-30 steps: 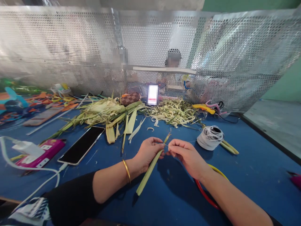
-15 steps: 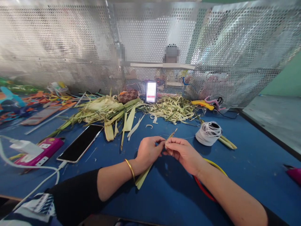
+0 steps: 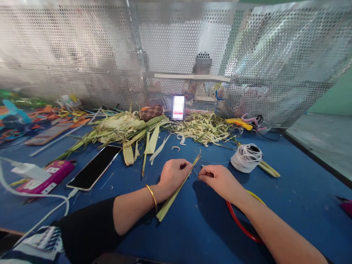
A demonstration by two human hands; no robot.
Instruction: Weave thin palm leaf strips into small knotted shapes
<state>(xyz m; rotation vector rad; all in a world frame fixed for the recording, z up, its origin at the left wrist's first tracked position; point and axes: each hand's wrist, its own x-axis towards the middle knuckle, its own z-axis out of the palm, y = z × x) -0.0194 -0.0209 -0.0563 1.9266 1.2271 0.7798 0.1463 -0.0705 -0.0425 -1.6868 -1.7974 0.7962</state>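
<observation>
My left hand (image 3: 174,178), with a gold bangle at the wrist, pinches a long, narrow folded strip of corn husk (image 3: 178,192). The strip slants from its thin brownish tip beyond the fingers down to a wider pale end near the wrist. My right hand (image 3: 216,179) is just right of it, thumb and fingers closed on a fine thread (image 3: 195,171) that stretches across to the husk. Another length of thread runs from near the husk's tip to a white spool (image 3: 246,157) on the right. The fingertips of both hands are partly hidden.
Corn husks (image 3: 118,126) and shredded husk (image 3: 206,128) lie at the back of the blue table (image 3: 170,242). To the left are a charging phone (image 3: 95,167) and a purple power strip (image 3: 52,176). A red-and-yellow ring (image 3: 242,225) lies under my right forearm. A perforated screen (image 3: 176,44) stands behind.
My right hand has moved right, away from my left hand and the husk, drawing thread between them. More of the husk strip shows. My left hand has stayed nearly in place.
</observation>
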